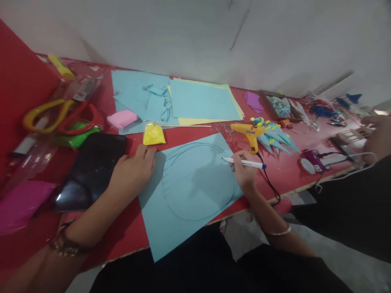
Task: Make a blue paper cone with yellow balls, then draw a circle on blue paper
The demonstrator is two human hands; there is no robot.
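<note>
A light blue paper sheet [189, 191] lies on the red table [293, 171] with a large drawn circle on it. My right hand [244, 171] grips a white pen with a blue cap [246, 163], its tip touching the circle's upper right edge. My left hand [132, 171] rests at the sheet's upper left corner, fingers curled loosely down on the paper and table, holding nothing.
A black tablet [88, 171] lies left of my hand. Yellow packet [153, 134], pink block [122, 118], scissors [58, 116], blue and yellow sheets [201, 99], yellow glue gun [249, 132] with cord, blue paper spikes [277, 140]. Another person's hand [378, 134] is at the far right.
</note>
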